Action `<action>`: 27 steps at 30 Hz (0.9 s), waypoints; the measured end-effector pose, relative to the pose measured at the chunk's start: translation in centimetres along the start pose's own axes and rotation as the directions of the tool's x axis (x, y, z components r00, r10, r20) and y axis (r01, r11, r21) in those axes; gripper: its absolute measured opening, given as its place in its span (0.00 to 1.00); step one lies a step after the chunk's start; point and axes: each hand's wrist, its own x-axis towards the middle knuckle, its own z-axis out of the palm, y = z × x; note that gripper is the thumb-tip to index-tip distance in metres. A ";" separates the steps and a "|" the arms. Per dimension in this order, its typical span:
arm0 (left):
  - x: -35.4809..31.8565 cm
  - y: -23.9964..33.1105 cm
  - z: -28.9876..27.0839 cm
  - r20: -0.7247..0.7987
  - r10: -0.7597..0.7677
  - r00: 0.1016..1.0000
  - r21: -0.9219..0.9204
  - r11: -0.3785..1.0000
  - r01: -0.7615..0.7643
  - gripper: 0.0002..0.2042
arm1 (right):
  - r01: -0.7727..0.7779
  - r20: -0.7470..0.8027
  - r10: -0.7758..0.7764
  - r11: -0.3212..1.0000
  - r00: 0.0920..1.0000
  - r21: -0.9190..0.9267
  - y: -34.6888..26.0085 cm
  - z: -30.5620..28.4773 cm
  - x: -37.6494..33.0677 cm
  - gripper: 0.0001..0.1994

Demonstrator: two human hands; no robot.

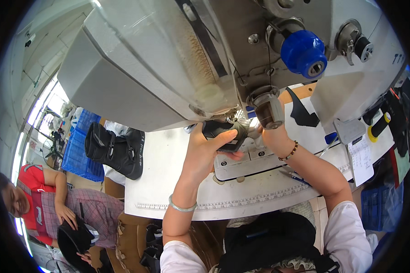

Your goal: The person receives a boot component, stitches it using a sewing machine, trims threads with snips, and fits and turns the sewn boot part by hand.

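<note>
My left hand is closed round a black shoe upper piece, with the thumb lying across its top. The piece sits under the head of a large white sewing machine, close to the needle area. My right hand reaches up just right of the needle area, behind a metal cylinder on the machine. Its fingers are mostly hidden there, so what they touch cannot be made out.
A ruler strip runs along the white table's front edge. Black boots stand at the left beside a blue crate. Tweezers and a pen, a black cut piece and a yellow-black spool lie right. Another person sits left, holding a black piece.
</note>
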 end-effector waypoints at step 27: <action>3.5 -0.8 -4.3 0.275 -0.040 0.961 0.002 0.999 0.041 0.10 | 0.147 -0.094 -0.150 0.989 0.984 -0.035 1.9 -0.5 -1.0 0.05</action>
